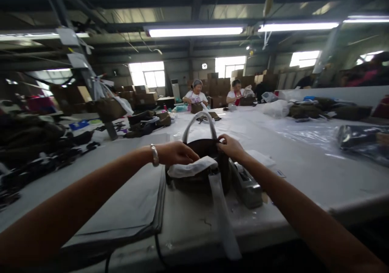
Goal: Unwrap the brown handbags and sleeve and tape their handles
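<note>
A dark handbag [204, 171] stands upright on the long grey table [304, 159], its handles wrapped in white paper, one arching up and one strap hanging toward me. My left hand [176, 152], with a bracelet on the wrist, grips the near left rim of the bag beside white tissue paper [191, 167]. My right hand [230, 146] pinches the right rim of the bag's opening. Both hands have their fingers closed on the bag.
A stack of grey sheets [127, 208] lies to the bag's left and a tape dispenser [246, 184] to its right. Dark bags and straps pile along the left edge [36, 151]. Two people [196, 97] work at the far end among cardboard boxes; plastic wrap [304, 131] covers the right side.
</note>
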`<state>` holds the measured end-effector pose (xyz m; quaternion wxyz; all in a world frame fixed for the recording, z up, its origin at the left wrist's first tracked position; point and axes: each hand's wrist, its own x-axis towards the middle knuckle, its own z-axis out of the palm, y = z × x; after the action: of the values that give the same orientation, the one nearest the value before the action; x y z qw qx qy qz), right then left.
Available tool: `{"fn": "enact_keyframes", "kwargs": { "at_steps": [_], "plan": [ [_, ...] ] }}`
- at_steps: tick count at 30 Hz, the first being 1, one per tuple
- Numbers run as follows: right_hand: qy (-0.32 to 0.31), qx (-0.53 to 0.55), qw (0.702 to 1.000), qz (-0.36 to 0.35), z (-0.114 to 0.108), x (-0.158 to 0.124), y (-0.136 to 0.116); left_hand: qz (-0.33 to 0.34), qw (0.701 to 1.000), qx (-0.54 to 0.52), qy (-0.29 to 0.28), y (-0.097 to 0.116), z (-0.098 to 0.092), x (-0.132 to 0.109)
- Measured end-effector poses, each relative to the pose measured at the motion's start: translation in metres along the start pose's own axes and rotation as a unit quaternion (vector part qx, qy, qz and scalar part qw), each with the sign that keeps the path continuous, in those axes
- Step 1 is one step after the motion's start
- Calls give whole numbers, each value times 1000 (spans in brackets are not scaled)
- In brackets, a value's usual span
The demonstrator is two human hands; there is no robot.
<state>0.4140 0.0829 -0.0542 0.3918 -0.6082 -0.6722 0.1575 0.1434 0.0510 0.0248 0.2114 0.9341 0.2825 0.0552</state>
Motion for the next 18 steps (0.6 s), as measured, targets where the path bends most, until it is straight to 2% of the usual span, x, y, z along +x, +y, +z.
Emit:
{"fn": "enact_keyframes", "kwargs": {
  "at_steps": [2, 4, 5, 6, 7, 8, 9, 10, 11, 13, 15, 18],
  "plan": [
    [-19, 7, 1000, -1, -9, -2, -5, -33, 996, -11, 77, -8, -14, -37],
    [20, 25, 999, -30, -16, -28, -19, -97, 975, -5, 199, -20, -9, -81],
    [71, 37, 995, -54, -17, -49, -28, -138, 958, -3, 250, -29, 2, -102],
    [162, 64, 978, -111, -14, -73, -36, -175, 943, -12, 283, -40, 16, -122],
    [212, 74, 958, -178, -7, -99, -45, -205, 926, -22, 317, -53, 33, -139],
    [211, 61, 942, -255, 4, -124, -51, -233, 916, -37, 325, -67, 52, -154],
    [149, 33, 931, -331, 18, -144, -56, -264, 913, -38, 308, -81, 70, -165],
    [81, 0, 908, -412, 34, -160, -58, -289, 919, -20, 269, -94, 87, -174],
    [20, -46, 885, -463, 52, -170, -59, -307, 922, 9, 237, -106, 103, -180],
    [-21, -94, 880, -466, 82, -172, -55, -351, 918, 57, 173, -125, 127, -187],
    [-2, -91, 902, -423, 103, -161, -51, -379, 911, 81, 137, -138, 141, -191],
    [48, -39, 935, -349, 119, -147, -57, -381, 910, 71, 147, -147, 151, -195]
  ]
}}
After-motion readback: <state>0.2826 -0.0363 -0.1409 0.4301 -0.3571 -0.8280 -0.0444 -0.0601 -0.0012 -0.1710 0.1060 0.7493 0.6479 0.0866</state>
